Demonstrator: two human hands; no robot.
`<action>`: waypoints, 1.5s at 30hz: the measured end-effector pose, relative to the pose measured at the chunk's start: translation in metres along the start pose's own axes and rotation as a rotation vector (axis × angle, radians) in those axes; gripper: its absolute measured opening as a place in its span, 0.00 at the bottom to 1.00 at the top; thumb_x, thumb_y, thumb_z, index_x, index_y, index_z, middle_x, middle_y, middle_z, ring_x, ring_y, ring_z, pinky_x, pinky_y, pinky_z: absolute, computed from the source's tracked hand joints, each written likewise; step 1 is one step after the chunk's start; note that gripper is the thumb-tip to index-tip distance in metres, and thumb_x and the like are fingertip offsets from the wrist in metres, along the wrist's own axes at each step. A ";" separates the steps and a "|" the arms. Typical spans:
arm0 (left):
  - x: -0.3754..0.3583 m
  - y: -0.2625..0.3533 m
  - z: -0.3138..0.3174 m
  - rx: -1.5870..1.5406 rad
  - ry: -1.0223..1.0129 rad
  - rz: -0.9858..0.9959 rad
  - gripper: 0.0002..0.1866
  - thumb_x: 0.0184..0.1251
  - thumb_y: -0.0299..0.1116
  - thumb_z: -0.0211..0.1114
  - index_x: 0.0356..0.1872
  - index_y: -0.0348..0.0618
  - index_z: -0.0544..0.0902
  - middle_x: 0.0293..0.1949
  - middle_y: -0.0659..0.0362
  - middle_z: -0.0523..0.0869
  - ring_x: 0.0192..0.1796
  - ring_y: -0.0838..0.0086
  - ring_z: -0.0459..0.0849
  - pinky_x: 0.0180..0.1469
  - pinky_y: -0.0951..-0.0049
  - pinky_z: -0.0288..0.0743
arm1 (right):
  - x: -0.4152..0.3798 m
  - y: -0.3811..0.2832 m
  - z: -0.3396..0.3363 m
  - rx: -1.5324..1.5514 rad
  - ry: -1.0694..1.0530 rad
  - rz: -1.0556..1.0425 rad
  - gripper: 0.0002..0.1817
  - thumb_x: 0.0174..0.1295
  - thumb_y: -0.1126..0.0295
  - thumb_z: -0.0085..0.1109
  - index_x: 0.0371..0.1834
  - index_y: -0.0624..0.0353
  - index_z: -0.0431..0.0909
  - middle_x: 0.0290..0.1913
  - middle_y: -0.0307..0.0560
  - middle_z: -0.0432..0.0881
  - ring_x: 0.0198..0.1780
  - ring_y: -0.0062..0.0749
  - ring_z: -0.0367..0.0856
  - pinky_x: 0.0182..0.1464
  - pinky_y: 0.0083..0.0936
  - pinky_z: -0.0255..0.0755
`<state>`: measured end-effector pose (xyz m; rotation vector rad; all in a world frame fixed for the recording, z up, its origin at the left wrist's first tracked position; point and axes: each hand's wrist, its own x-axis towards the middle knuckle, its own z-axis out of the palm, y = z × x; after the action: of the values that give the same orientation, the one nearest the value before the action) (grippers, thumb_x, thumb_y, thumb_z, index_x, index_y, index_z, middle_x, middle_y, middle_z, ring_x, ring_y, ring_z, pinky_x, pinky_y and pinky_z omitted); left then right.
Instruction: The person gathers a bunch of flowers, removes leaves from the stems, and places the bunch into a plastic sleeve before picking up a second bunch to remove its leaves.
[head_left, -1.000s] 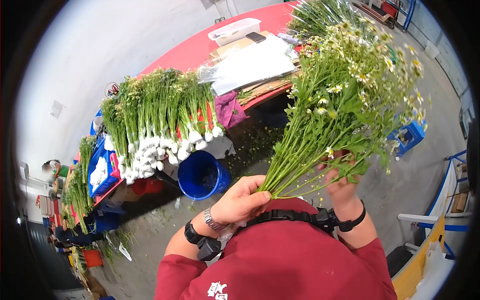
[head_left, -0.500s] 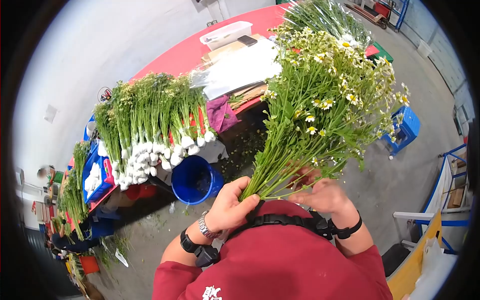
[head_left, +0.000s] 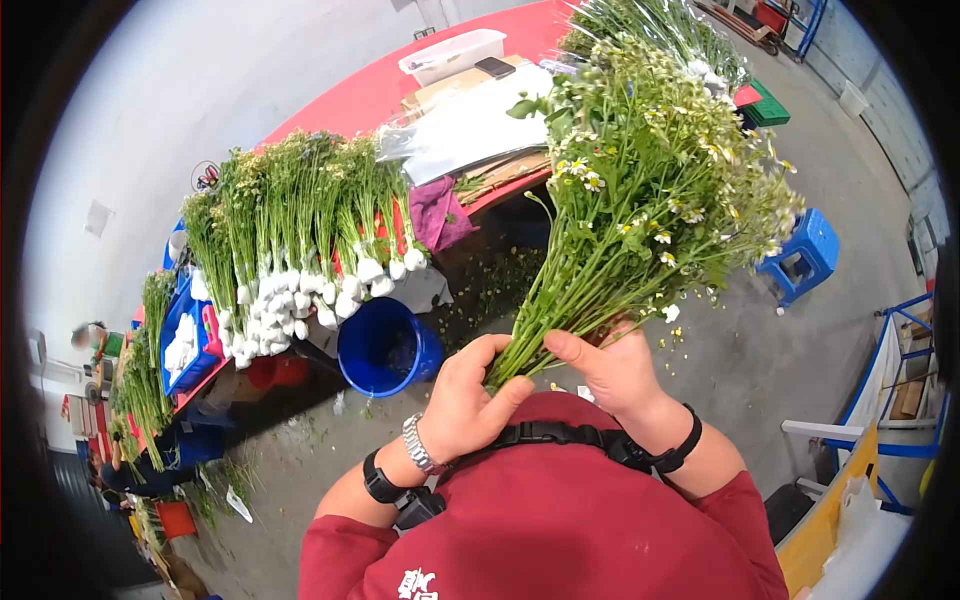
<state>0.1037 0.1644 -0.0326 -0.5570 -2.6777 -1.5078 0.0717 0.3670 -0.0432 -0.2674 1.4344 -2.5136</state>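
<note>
A large bunch of chamomile-like flowers (head_left: 640, 215), small white petals with yellow centres, fans out up and to the right in front of my chest. Around the lower ends of its green stems, my left hand (head_left: 468, 395) is closed, thumb in front. My right hand (head_left: 612, 375) grips the stems a little higher on the right side; its thumb lies over them and its fingers are partly hidden behind. Some blossoms at the far edge of the bunch look blurred.
A red table (head_left: 330, 100) carries a row of green bunches (head_left: 300, 210) with white-wrapped ends, a white sheet (head_left: 480, 130) and a clear bin (head_left: 452, 58). A blue bucket (head_left: 388, 350) stands on the floor below. At right are a blue stool (head_left: 805, 255) and a wooden-edged frame (head_left: 830, 515).
My right hand has closed onto the stems, where its fingers were loose beside them before. The bunch has turned slightly, with its blossoms facing more to the right.
</note>
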 end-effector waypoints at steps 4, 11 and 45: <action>0.002 -0.008 -0.003 -0.406 -0.086 -0.216 0.16 0.77 0.40 0.64 0.51 0.35 0.81 0.38 0.55 0.87 0.39 0.74 0.84 0.43 0.71 0.77 | -0.001 0.004 -0.005 -0.042 -0.050 -0.080 0.13 0.69 0.74 0.66 0.56 0.62 0.81 0.49 0.40 0.87 0.49 0.23 0.84 0.53 0.27 0.78; 0.004 -0.001 -0.002 -0.332 -0.043 -0.276 0.13 0.79 0.36 0.60 0.50 0.34 0.81 0.38 0.57 0.89 0.38 0.77 0.85 0.42 0.73 0.78 | -0.007 0.007 -0.023 -0.062 -0.115 0.047 0.23 0.66 0.76 0.66 0.63 0.60 0.71 0.56 0.49 0.83 0.61 0.37 0.81 0.65 0.38 0.74; 0.038 0.019 -0.012 0.037 0.036 0.322 0.19 0.54 0.30 0.78 0.49 0.48 0.88 0.61 0.50 0.77 0.60 0.55 0.76 0.63 0.54 0.70 | -0.016 0.006 -0.036 -0.278 -0.214 -0.049 0.15 0.63 0.82 0.69 0.51 0.61 0.77 0.53 0.44 0.81 0.55 0.31 0.81 0.59 0.31 0.76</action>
<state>0.0725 0.1748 -0.0041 -0.8972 -2.4352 -1.3622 0.0776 0.3981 -0.0670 -0.6073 1.7005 -2.2348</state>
